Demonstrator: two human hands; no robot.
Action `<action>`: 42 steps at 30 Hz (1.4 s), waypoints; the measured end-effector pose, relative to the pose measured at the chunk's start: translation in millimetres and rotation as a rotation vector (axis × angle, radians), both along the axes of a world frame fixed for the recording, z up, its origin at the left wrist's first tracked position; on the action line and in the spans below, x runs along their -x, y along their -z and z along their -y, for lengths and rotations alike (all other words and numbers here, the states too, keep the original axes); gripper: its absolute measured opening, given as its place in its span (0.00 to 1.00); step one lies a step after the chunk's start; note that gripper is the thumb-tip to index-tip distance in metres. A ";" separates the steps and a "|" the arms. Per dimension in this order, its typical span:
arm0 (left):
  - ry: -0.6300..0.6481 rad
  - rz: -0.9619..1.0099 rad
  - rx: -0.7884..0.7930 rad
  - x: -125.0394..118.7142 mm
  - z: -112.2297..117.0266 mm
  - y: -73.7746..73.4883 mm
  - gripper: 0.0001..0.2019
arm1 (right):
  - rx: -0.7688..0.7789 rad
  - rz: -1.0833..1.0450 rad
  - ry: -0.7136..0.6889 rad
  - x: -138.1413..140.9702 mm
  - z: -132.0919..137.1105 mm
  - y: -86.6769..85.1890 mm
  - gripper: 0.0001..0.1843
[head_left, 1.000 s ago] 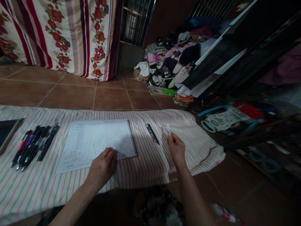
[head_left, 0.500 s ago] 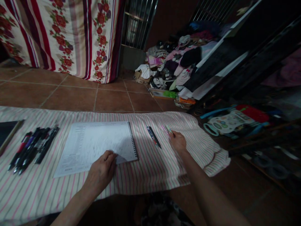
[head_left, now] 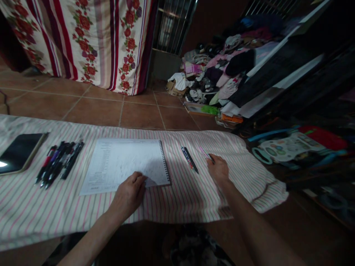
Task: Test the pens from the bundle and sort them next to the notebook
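While the left hand (head_left: 129, 194) lies open on the bottom edge of the notebook (head_left: 124, 162), the right hand (head_left: 219, 171) curls around a pink pen (head_left: 204, 152) on the striped cloth (head_left: 191, 199). The writing on the page is too small to read

A dark tablet (head_left: 19, 151) lies beside a row of pens (head_left: 59, 159); a clothes pile (head_left: 219, 70) sits beyond.

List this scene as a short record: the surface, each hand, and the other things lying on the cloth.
Surface: striped cloth
Left hand: rests on the lower right corner of the notebook
Right hand: on the cloth, at the near end of a pink pen; grip unclear
Between hands: two dark pens, side by side
Far left: row of pens, then a tablet
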State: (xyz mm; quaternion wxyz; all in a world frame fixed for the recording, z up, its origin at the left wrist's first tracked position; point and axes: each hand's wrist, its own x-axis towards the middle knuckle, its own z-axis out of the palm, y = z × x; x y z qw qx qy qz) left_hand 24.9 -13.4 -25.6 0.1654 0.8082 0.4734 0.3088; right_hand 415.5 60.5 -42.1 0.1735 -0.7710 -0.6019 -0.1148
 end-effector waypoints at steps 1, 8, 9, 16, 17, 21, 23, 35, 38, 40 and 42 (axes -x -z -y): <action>0.000 0.002 0.004 0.3 0.1 -1.1 0.12 | -0.011 -0.010 0.002 -0.5 -0.8 0.8 0.21; 0.042 -0.006 0.098 3.9 2.4 -7.1 0.12 | -0.024 -0.060 0.035 -1.0 -7.4 4.7 0.23; 0.048 -0.005 0.105 4.5 3.0 -7.7 0.12 | -0.016 -0.065 0.044 -0.5 -8.0 4.5 0.23; 0.103 -0.012 0.116 11.0 5.0 -11.9 0.12 | -0.021 -0.076 0.032 11.9 -8.4 -1.8 0.22; 0.107 -0.009 0.104 12.4 5.1 -12.0 0.12 | -0.069 -0.080 0.019 16.7 -8.9 -4.3 0.21; 0.079 0.014 0.062 19.7 5.0 -11.1 0.13 | -0.202 -0.193 -0.028 51.5 -12.0 -21.5 0.17; 0.044 0.024 0.046 25.2 4.2 -11.0 0.14 | -0.264 -0.296 -0.076 79.3 -11.2 -32.0 0.17; -0.703 -0.343 0.060 102.6 -16.9 -35.6 0.12 | -0.101 -0.947 -0.532 268.7 59.7 -26.0 0.17; -0.804 -0.386 0.078 123.0 -16.4 -39.6 0.14 | -0.100 -0.828 -0.623 287.3 65.7 -15.4 0.14; -0.864 -0.381 0.108 131.6 -14.9 -41.2 0.16 | -0.126 -0.736 -0.686 294.4 65.3 -13.2 0.14; -0.883 -0.391 0.154 136.4 -13.7 -41.8 0.17 | -0.117 -0.672 -0.739 298.7 63.6 -13.7 0.14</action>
